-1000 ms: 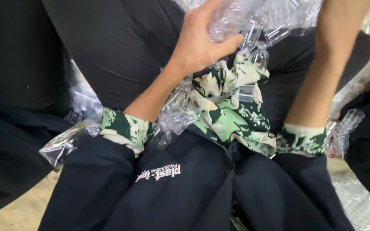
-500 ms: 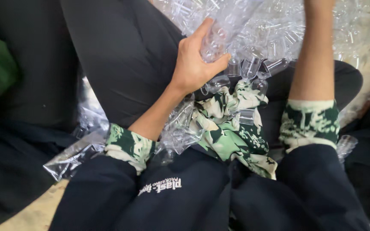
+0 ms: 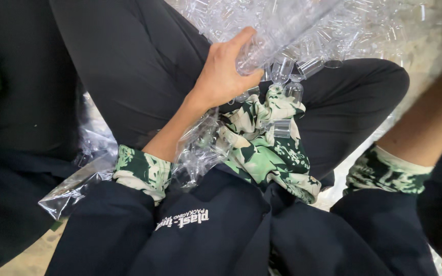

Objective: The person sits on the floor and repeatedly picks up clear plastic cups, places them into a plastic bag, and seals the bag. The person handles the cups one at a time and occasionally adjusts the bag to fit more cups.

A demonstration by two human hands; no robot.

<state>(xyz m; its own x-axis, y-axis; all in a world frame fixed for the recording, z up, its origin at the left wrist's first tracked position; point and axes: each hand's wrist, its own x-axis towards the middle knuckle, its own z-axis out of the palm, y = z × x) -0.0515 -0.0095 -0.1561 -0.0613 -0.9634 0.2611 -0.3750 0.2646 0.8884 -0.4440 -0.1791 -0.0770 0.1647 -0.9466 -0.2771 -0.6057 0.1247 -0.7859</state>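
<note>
Left hand (image 3: pixel 223 76) lifts a stack of clear plastic tubes (image 3: pixel 277 36) over the lap.
Its grip curls about the stack's lower end, thumb pressed on the front, probably to keep it together; loose tubes (image 3: pixel 287 87) lie on the leaf-print cloth (image 3: pixel 267 148) below. The right forearm (image 3: pixel 431 122) reaches up; its grip is out of frame.

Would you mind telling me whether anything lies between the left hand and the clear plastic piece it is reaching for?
Nothing visible does. The left hand is already closed on the clear plastic tube, thumb and fingers directly against it. The right hand is out of view; only its forearm shows.
</note>
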